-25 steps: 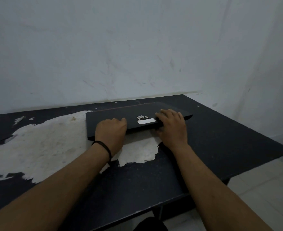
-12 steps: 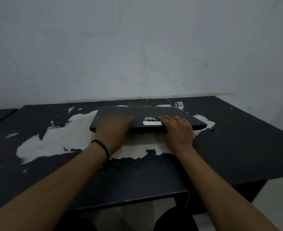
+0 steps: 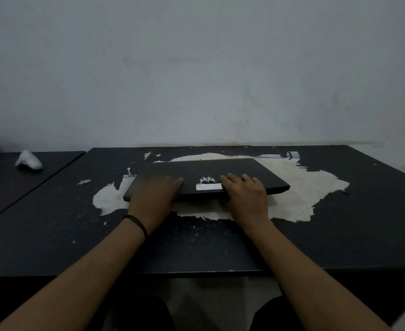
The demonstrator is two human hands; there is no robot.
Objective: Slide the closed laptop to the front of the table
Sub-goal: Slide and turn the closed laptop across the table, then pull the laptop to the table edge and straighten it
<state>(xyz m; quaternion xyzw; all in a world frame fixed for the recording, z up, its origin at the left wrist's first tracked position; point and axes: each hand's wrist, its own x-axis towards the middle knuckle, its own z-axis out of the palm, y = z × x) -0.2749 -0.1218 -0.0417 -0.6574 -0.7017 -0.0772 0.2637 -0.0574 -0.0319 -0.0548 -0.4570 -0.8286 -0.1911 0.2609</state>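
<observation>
The closed black laptop (image 3: 204, 170) lies flat in the middle of the black table (image 3: 53, 235), over a large patch of peeled pale surface. A silver logo and a white sticker sit near its front edge. My left hand (image 3: 152, 199) rests on the laptop's front left part, fingers over the lid, and looks slightly blurred. My right hand (image 3: 245, 197) grips the front edge right of the sticker, fingers on top of the lid. A black band circles my left wrist.
A second dark table (image 3: 17, 185) stands at the left with a white object (image 3: 28, 160) on it. A small curled scrap (image 3: 292, 154) lies at the table's back right. The wall (image 3: 196, 68) runs directly behind the table. My knees show under the front edge.
The view has swung left, so the table now sits square and the left table shows. Both hands stay on the laptop's front edge, and the laptop has turned squarer to the table.
</observation>
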